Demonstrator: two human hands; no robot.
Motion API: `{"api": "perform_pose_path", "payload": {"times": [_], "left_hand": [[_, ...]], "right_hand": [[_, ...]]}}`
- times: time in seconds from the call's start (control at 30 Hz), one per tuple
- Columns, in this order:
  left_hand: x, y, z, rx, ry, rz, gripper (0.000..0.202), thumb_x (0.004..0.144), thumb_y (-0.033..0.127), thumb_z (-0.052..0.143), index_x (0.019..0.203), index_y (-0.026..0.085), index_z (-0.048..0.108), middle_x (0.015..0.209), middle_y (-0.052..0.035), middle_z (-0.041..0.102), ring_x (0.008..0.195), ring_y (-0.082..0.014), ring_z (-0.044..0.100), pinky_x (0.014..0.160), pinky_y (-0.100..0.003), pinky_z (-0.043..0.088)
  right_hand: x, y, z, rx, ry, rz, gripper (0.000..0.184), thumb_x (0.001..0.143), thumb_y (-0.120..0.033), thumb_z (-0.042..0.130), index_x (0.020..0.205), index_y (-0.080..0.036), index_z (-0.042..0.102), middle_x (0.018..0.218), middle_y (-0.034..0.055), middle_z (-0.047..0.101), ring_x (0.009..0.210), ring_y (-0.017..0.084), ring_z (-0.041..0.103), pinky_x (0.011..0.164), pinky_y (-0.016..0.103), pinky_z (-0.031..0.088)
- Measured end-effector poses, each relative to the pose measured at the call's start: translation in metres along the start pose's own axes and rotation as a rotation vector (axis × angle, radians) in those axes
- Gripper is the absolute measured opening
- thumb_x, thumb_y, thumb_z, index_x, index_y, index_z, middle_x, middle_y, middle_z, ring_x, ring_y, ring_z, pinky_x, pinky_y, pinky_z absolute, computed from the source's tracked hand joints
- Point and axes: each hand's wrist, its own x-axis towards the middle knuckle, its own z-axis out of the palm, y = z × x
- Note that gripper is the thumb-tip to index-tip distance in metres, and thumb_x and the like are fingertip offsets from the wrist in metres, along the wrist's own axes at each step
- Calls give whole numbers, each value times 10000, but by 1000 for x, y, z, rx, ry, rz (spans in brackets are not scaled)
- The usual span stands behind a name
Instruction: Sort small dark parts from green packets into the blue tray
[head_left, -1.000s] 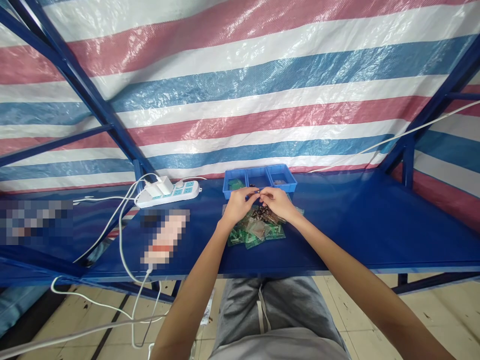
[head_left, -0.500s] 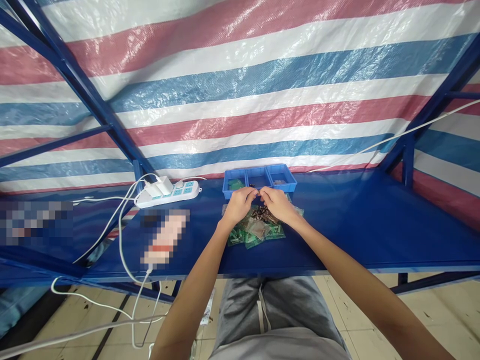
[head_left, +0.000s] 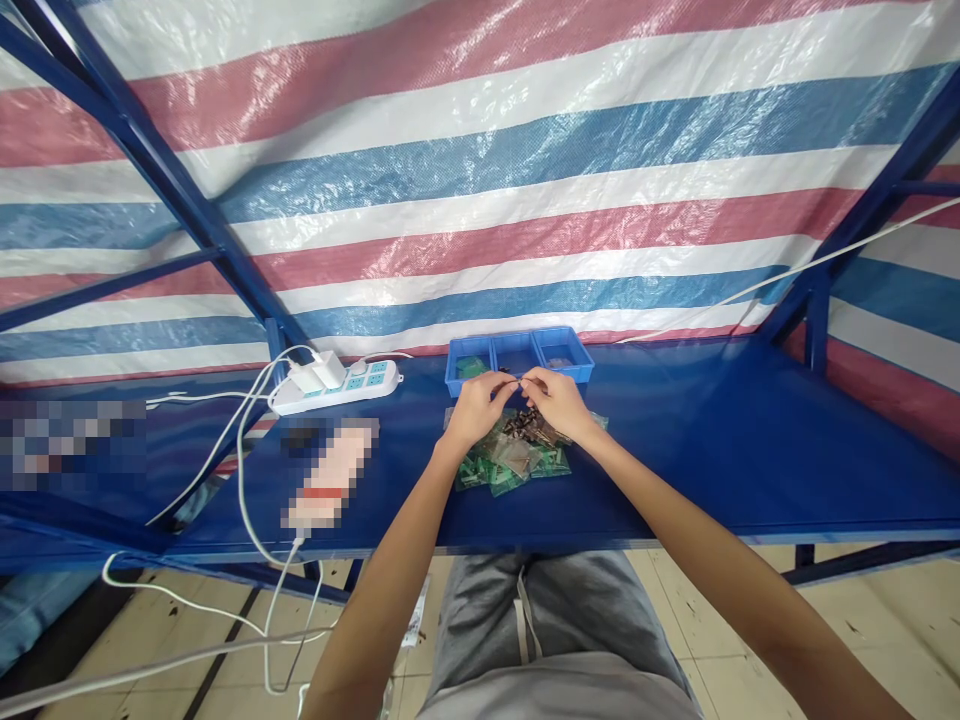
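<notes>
My left hand [head_left: 478, 408] and my right hand [head_left: 556, 402] meet fingertip to fingertip just in front of a blue three-part tray [head_left: 579, 376]. Both are pinched closed around something dark and tiny, too small to name. Under them lies a pile of small dark brown and metallic parts [head_left: 531, 428] on clear plastic bags [head_left: 517, 457]. Green pieces [head_left: 551, 463] show through bags at the pile's front edge. In the tray's left compartment is green material [head_left: 471, 368]; a few small pieces lie in the right one.
A white power strip [head_left: 337, 390] with plugged-in chargers stands on the blue table [head_left: 712, 450] to the left. White cables [head_left: 241, 450] loop over the table's edge. Nearer me lies a blurred-out phone-like object [head_left: 337, 475]. Striped plastic sheeting [head_left: 525, 230] hangs behind, between blue metal posts [head_left: 172, 180].
My right hand has turned slightly, its fingers shifting a little at the meeting point. The left hand stays nearly in place, and the tray and pile look the same.
</notes>
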Motion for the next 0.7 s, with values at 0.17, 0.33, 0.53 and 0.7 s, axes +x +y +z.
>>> {"api": "perform_pose_path", "payload": {"times": [0.17,0.33,0.53,0.7], "left_hand": [[-1,-1,2,40,-20,25,196,979,305,569,1041,208,727,942,-44,719,820,-174,648,721,-274,475],[-1,0,1,110,-20,45,196,977,291,578,1052,211,740,892,-43,700,784,-166,631,707,-272,461],[-2,1,-2,84,1,53,180,953,318,622,917,210,762,862,-29,700,775,-154,627,699,-263,455],[-3,2,-1,117,11,29,147,933,285,641,868,199,741,840,-24,681,752,-149,613,700,-262,454]], "right_hand": [[1,4,1,34,-8,-11,148,923,-319,545,878,-207,630,738,2,679,690,185,659,703,306,481],[2,5,1,18,-3,6,143,906,-326,566,876,-205,637,802,23,704,768,202,668,729,315,481],[2,4,-3,27,-86,51,294,933,-427,534,844,-189,682,804,49,714,764,214,666,712,317,478],[0,-3,-4,76,-118,114,305,922,-415,537,795,-184,688,758,43,708,679,192,655,629,287,466]]}}
